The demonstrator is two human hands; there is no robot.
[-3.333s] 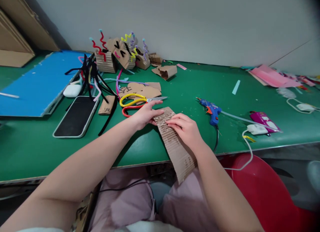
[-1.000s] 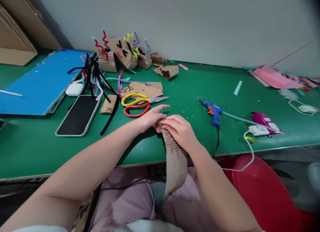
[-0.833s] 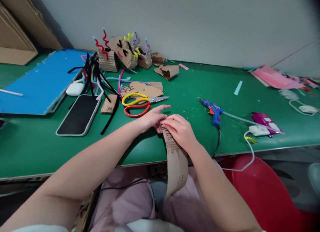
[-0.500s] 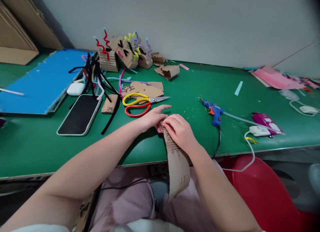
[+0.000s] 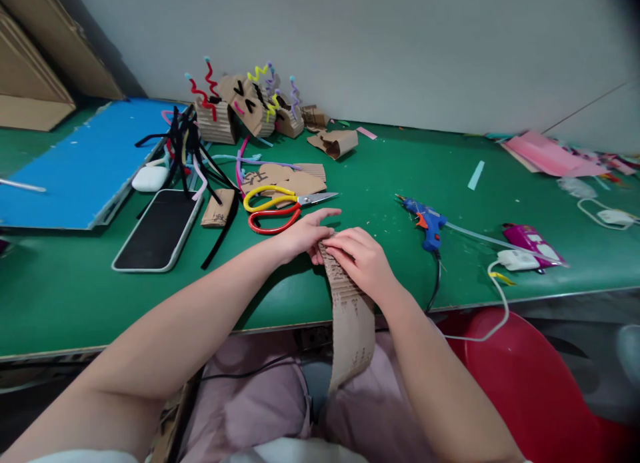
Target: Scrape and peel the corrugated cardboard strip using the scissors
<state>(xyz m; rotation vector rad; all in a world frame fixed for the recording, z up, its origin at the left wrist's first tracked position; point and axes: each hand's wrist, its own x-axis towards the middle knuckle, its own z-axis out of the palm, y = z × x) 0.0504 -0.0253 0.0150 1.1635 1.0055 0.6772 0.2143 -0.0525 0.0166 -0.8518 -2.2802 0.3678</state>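
Cardboard strip [image 5: 351, 320] curled tighter, hands [image 5: 300, 235] [image 5: 363, 261] (both) pinching

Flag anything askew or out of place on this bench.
The corrugated cardboard strip hangs over the table edge, only its top end held by left hand and right hand. The glue gun lies on its side.

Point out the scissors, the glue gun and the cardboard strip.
scissors [image 5: 299, 201]: head view, on the pivot where blades meet handles.
glue gun [image 5: 425, 220]: head view, on its blue body.
cardboard strip [image 5: 351, 316]: head view, on its hanging lower half.
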